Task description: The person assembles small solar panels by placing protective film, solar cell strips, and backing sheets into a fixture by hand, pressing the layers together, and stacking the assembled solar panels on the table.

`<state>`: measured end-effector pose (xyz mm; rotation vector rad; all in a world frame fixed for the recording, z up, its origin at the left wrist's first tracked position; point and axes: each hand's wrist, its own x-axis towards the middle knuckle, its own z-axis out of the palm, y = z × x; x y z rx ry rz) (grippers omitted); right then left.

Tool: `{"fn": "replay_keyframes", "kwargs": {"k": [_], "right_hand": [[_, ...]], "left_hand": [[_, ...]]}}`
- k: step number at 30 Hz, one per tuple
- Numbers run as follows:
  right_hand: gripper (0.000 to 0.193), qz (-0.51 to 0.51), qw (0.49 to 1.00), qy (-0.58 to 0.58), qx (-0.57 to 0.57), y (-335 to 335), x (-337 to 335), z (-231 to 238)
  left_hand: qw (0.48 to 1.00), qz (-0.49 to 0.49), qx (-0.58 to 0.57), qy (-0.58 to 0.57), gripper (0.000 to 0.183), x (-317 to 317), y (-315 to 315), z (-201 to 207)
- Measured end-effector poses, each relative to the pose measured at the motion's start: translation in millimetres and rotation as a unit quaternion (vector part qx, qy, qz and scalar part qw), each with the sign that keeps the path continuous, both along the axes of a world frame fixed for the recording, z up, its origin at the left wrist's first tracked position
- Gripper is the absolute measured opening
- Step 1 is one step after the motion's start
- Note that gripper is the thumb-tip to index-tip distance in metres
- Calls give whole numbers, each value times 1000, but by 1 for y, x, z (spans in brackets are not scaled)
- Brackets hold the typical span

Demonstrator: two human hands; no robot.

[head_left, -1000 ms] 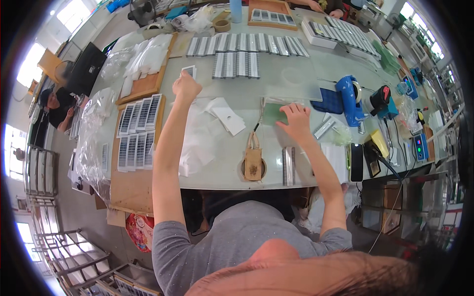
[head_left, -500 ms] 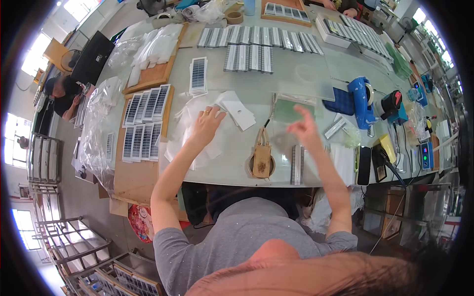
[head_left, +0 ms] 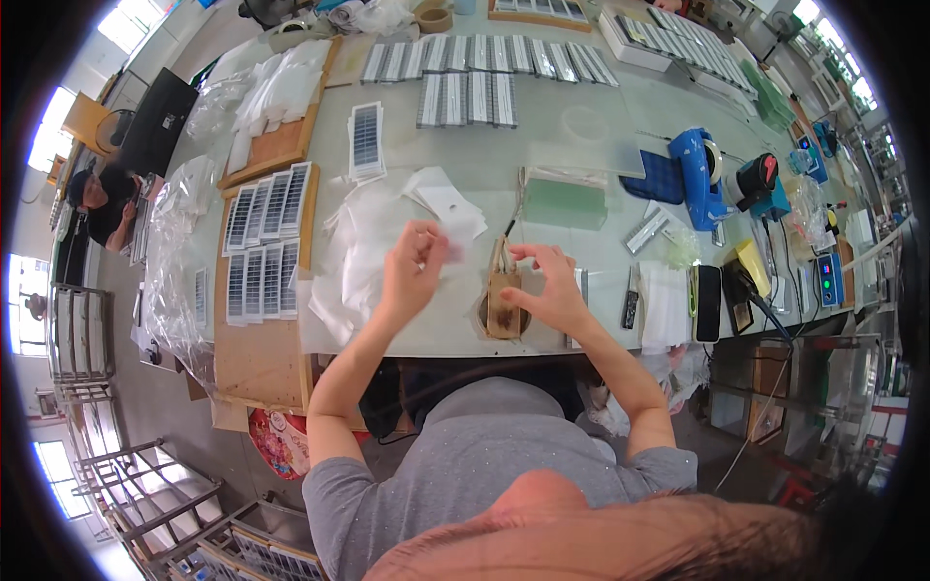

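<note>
My left hand (head_left: 414, 274) is raised over a heap of white bags (head_left: 363, 257), its fingers curled in and partly blurred. Whatever lies between the fingertips cannot be made out. Just beyond it, white cards (head_left: 448, 200) with a round hole are fanned out. My right hand (head_left: 554, 290) hovers beside a scorched wooden block (head_left: 504, 312), thumb and fingers apart, holding nothing that shows. The block sits in a round holder near the front table edge, a dark-tipped wire or tool (head_left: 511, 228) at its top. Under my right hand, a silvery strip is mostly hidden.
Small solar panels (head_left: 260, 281) lie in a wooden tray at left; more are stacked (head_left: 366, 140) farther back. Silvery strip packs (head_left: 470, 100) line the back. A green glass-like plate (head_left: 565, 201) lies ahead; a blue tape dispenser (head_left: 704, 184) and black box (head_left: 706, 303) stand right.
My left hand has lifted off the white cards and come nearer, its fingers curling. From above the green plate, my right hand has moved down and left to the wooden block.
</note>
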<state>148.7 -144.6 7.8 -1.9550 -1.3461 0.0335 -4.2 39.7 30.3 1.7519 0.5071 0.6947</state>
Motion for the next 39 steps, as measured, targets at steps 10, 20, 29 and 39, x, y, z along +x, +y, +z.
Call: {"fn": "replay_keyframes", "kwargs": {"k": [10,20,29,39], "right_hand": [[22,9,990,39,136,4,-25,23],[19,21,990,75,117,7,-35,28],[31,21,987,95,125,9,-35,28],[39,29,989,112,97,7,-34,23]], "left_hand": [[980,-18,-200,-11,14,-11,-72,-14],[908,-69,-411,-46,18,-20,-67,-15],[894,-100,-435,-36,17,-22,-63,-10],[910,-85,-405,-33,19,-22,-66,-6]]}}
